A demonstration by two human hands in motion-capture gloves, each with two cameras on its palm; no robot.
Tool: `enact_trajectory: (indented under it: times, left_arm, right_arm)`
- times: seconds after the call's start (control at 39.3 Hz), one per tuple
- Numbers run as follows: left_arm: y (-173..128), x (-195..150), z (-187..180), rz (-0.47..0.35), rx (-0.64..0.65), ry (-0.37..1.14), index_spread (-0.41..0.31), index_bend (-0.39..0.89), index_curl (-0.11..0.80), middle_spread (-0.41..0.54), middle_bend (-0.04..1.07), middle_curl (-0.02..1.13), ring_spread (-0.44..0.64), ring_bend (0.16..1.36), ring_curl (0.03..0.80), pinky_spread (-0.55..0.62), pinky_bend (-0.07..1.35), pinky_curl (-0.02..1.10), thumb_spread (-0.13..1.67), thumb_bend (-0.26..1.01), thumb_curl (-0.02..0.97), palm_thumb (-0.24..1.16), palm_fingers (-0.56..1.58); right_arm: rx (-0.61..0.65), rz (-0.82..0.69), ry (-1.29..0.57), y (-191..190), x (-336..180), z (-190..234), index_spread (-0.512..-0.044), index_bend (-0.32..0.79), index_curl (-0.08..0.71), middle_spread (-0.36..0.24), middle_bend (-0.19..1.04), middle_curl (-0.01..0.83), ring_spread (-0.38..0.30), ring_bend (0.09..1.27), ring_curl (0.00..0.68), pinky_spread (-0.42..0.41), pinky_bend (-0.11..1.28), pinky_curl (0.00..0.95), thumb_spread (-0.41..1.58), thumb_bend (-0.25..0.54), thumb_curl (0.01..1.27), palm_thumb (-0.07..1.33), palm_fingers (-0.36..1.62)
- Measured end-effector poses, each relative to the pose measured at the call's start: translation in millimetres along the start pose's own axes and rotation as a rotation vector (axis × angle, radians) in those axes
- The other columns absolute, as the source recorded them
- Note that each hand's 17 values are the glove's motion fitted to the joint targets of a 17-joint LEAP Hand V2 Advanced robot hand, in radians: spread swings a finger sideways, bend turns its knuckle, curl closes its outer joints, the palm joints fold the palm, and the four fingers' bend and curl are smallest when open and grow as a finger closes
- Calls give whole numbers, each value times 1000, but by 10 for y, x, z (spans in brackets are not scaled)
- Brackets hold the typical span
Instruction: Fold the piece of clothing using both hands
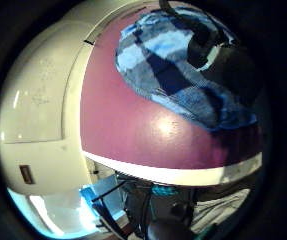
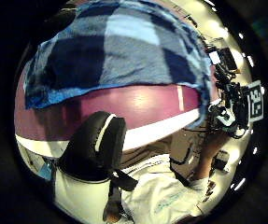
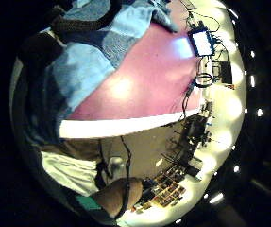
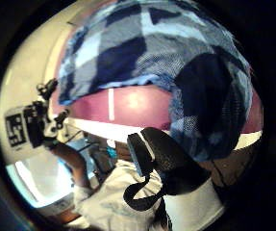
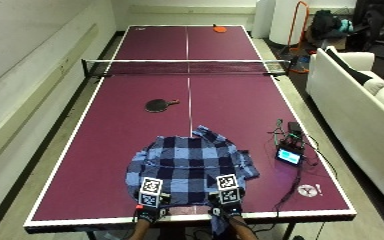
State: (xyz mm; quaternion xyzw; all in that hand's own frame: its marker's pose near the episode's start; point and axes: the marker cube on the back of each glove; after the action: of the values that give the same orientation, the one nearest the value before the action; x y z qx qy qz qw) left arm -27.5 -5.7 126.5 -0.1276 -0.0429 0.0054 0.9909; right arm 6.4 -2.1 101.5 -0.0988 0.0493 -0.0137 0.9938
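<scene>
I see my left hand and right hand at the plaid shirt's near hem on the maroon desk, fingers hidden, grip I cannot tell

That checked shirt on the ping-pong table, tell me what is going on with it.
A person stands at the near end of the purple table with both gloved hands on a blue checked shirt. The left hand and right hand are at its near hem, which is lifted off the table. A black paddle lies beyond, and a small lit device to the right.
</scene>
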Motion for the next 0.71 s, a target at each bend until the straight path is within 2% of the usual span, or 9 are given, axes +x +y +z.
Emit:
enact_trajectory:
  times: [0.13, 0.25, 0.33, 0.46, 0.48, 0.51, 0.56, 0.58, 0.71]
  left_arm:
    - [-44, -138, 170, 2, 11, 83, -108, 121, 244, -61, 171, 319, 6, 623, 329, 171, 425, 353, 1054, -19, 233, 210, 508]
    - [-128, -220, 231, -1, 146, 60, -118, 203, 283, -82, 168, 319, -7, 593, 320, 187, 385, 346, 1086, -16, 233, 197, 551]
    - [-166, -258, 253, -15, 228, -20, -154, 272, 320, -139, 197, 330, -67, 585, 318, 163, 306, 327, 1140, 17, 242, 258, 692]
    - [-179, -242, 145, -24, 392, -117, -204, 334, 363, -172, 111, 309, -153, 620, 328, 116, 237, 315, 1209, 67, 263, 376, 797]
    - [-175, -239, 105, -21, 422, -125, -215, 343, 370, -176, 103, 303, -169, 626, 330, 105, 226, 315, 1219, 76, 267, 399, 808]
    - [-189, -240, 57, -14, 466, -130, -226, 325, 370, -209, 229, 338, -188, 600, 325, 92, 187, 307, 1224, 84, 272, 422, 889]
    - [-198, -245, -58, 5, 545, -123, -256, 333, 379, -241, 245, 339, -239, 592, 321, 27, 172, 298, 1224, 103, 285, 477, 1029]
    - [-133, -243, -116, 13, 544, -107, -261, 327, 381, -249, 238, 338, -250, 582, 319, 20, 152, 289, 1229, 100, 286, 480, 1026]
    - [447, -233, -503, 54, 417, -16, -304, 250, 388, -323, 427, 423, -326, 607, 355, -98, 141, 300, 1229, 107, 296, 544, 1221]
  right_arm:
    - [-13, -1, -37, -124, 51, 182, -322, 126, 156, -17, 188, 244, -18, 607, 298, 47, 810, 367, 1088, -22, 231, 422, 302]
    - [64, 30, -47, -182, 125, 198, -334, 187, 200, -56, 210, 268, -43, 571, 289, 43, 732, 345, 1131, 13, 248, 492, 414]
    - [190, 34, -4, -243, 165, 189, -344, 227, 233, -97, 220, 282, -75, 533, 278, 21, 679, 328, 1182, 57, 265, 582, 531]
    - [522, 11, 89, -526, 269, 80, -346, 258, 275, -168, 237, 307, -164, 518, 279, -55, 611, 307, 1240, 136, 299, 745, 819]
    - [525, 3, 92, -522, 290, 95, -348, 252, 280, -181, 233, 310, -181, 516, 280, -69, 603, 306, 1245, 145, 305, 768, 861]
    - [493, -5, 87, -476, 310, 123, -346, 251, 290, -193, 231, 313, -202, 518, 285, -91, 595, 307, 1251, 155, 309, 791, 916]
    - [401, -29, 70, -331, 355, 127, -342, 219, 297, -216, 258, 332, -237, 536, 298, -132, 575, 309, 1260, 173, 321, 835, 1048]
    - [358, -48, 59, -245, 379, 81, -345, 214, 300, -221, 226, 323, -241, 507, 287, -131, 562, 304, 1263, 171, 322, 839, 1009]
    - [156, -168, -1, 219, 521, -372, -337, 118, 302, -260, 349, 383, -286, 612, 350, -209, 509, 321, 1247, 193, 332, 921, 1215]
